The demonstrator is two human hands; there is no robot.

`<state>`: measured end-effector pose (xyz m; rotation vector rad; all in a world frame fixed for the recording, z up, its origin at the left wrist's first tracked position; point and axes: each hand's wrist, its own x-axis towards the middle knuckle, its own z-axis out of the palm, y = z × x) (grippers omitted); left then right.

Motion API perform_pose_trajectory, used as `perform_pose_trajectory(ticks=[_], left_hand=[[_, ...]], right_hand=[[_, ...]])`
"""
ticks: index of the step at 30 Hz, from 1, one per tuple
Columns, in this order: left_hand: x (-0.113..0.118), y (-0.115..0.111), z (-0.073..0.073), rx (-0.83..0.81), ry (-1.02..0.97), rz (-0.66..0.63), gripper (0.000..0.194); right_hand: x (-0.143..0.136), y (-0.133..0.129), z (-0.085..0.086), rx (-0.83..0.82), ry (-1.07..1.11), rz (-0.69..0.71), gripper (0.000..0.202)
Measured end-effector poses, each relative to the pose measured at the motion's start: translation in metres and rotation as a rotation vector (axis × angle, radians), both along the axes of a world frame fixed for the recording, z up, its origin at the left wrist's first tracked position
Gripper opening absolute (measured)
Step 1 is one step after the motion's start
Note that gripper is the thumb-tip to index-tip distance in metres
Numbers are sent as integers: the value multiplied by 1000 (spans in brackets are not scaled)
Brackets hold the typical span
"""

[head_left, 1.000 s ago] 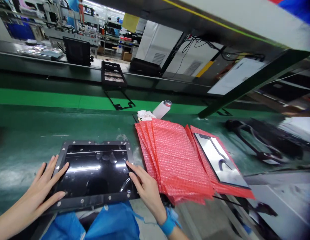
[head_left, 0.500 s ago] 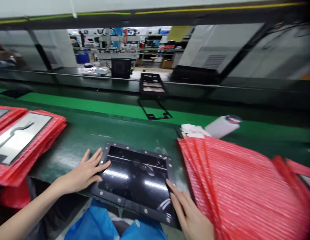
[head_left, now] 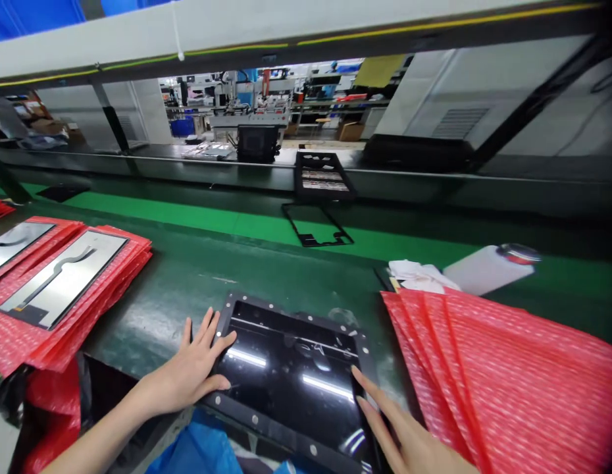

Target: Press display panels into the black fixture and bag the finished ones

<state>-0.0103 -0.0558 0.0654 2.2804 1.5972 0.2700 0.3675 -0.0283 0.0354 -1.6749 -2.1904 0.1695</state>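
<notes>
In front of me a glossy black display panel (head_left: 286,388) lies in a dark frame with round metal dots (head_left: 281,429), at the near edge of the green bench. My left hand (head_left: 187,372) rests on the frame's left side, fingers spread, the thumb and a fingertip over the screen edge. On the opposite side my right hand (head_left: 405,428) touches the panel's right edge with its fingertips, the fingers stretched out. Smudges and light reflections show on the glass. The panel's near right corner is partly hidden by my right hand.
Red bubble-wrap sleeves (head_left: 523,368) are piled at right, with a white bottle (head_left: 488,268) and crumpled white cloth (head_left: 419,275) behind. At left, a silver-backed screen (head_left: 69,273) lies on more red sleeves. A thin black frame (head_left: 306,238) sits on the green strip ahead.
The camera view has shifted, so the bench and its things appear farther right and slightly lower. Both hands stay at the panel's sides; nothing has been picked up or let go.
</notes>
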Motion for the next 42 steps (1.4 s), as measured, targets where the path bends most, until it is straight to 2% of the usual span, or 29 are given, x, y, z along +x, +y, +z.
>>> perform_pose_trajectory(ticks=[3, 4, 6, 8, 11, 16, 22, 24, 26, 28, 30, 33, 36, 39, 42], left_hand=[[12, -8, -16, 139, 38, 107, 56], [16, -10, -21, 181, 53, 137, 56], [20, -12, -28, 244, 81, 173, 59], [22, -13, -33, 287, 107, 192, 64], [21, -13, -37, 340, 148, 211, 66], [20, -13, -41, 402, 184, 219, 67], [19, -11, -50, 406, 85, 230, 70], [16, -8, -57, 396, -31, 232, 66], [13, -4, -61, 353, -201, 232, 53], [12, 0, -59, 286, -421, 249, 41], [16, 3, -48, 157, -710, 270, 37], [33, 5, -22, -152, -1277, 245, 44], [62, 7, -1, -374, -1734, 186, 55], [95, 15, 10, -421, -1908, 187, 52], [116, 32, 22, -366, -2020, 260, 42]], right_hand=[[-26, 26, 27, 148, -71, -7, 45], [-37, 35, 35, 180, -52, 34, 44], [-61, 54, 44, 150, 28, 204, 41], [-80, 68, 45, 88, 78, 327, 42], [-97, 79, 37, 66, 86, 372, 52], [-100, 84, 26, 63, 181, 403, 59], [-99, 103, 29, -11, 341, 389, 44], [-98, 105, 38, -32, 371, 400, 42], [-93, 104, 50, -57, 383, 434, 40], [-86, 102, 64, -80, 378, 472, 38], [-78, 101, 78, -154, 400, 488, 37], [-65, 103, 98, -325, 569, 489, 38], [-58, 103, 116, -319, 771, 433, 42], [-60, 100, 128, -211, 893, 319, 44], [-66, 102, 130, -131, 964, 221, 49]])
